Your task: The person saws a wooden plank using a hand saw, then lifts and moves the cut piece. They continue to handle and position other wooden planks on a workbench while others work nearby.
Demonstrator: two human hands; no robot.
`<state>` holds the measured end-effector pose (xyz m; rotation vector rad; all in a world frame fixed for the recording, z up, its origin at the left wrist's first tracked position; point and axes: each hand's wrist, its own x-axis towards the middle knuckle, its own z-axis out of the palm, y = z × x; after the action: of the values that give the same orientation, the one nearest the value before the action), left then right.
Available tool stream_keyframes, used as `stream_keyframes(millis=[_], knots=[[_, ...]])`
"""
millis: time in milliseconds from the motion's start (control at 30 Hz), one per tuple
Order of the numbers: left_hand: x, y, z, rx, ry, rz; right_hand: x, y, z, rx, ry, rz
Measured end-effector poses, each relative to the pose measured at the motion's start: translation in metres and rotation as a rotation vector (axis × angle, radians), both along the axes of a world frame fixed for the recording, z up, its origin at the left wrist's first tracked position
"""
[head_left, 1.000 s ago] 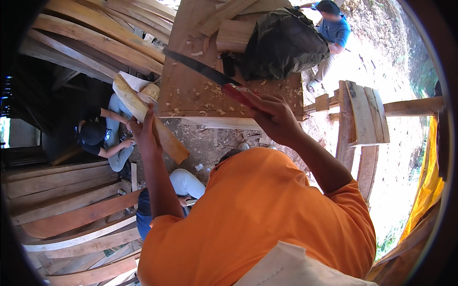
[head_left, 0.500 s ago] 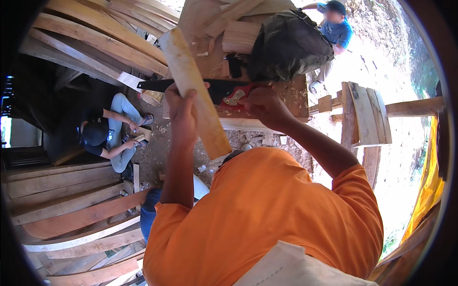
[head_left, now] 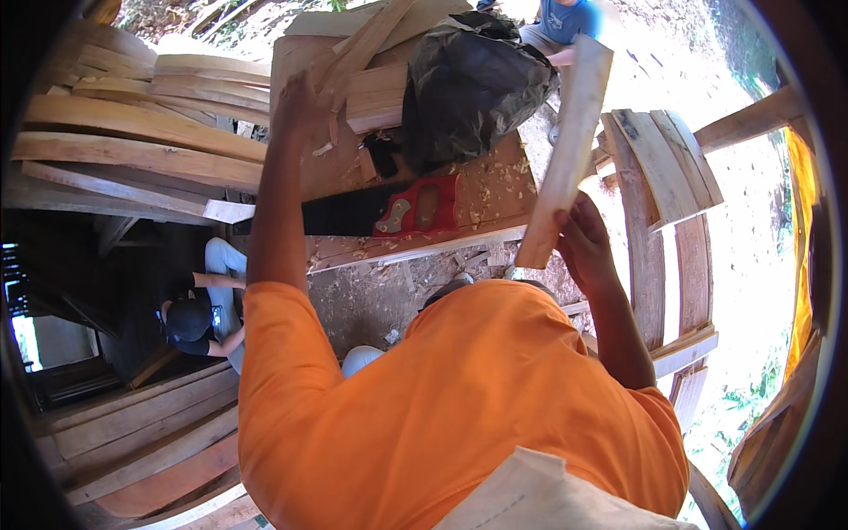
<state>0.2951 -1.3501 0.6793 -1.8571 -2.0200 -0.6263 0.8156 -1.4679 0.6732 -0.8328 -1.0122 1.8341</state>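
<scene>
My right hand (head_left: pixel 585 238) grips the lower end of a short wooden board (head_left: pixel 570 146), which stands tilted upward on the right side. A handsaw (head_left: pixel 375 209) with a black blade and red handle lies near the front edge of the wooden workbench (head_left: pixel 499 181), touched by neither hand. At the bench's far left, my left hand (head_left: pixel 299 102) reaches beside some wood pieces (head_left: pixel 371 44). Blur smears its fingers, so whether it holds one is unclear. My left forearm covers the tip part of the saw blade.
A crumpled dark plastic bag (head_left: pixel 473 88) and a small black object (head_left: pixel 382 155) rest on the bench among shavings. Long planks (head_left: pixel 132 146) are stacked at left. One person (head_left: pixel 194 318) sits low at left; another (head_left: pixel 565 22) is beyond the bench. A wooden stand (head_left: pixel 658 177) is at right.
The saw has gone from my right hand onto the bench. The board has passed from my left hand to my right and moved rightward. My left hand has reached toward the far left.
</scene>
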Motion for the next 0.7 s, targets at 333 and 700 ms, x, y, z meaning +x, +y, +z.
stream_keyframes(millis=[333,700], knots=[[-0.029,0.060,-0.005,-0.605,-0.534,-0.109,0.128,-0.058,-0.032,-0.091,-0.019,-0.586],[-0.001,0.007,0.057,-0.340,-1.091,-0.189,0.210,-0.049,-0.078,-0.137,-0.044,-0.798]])
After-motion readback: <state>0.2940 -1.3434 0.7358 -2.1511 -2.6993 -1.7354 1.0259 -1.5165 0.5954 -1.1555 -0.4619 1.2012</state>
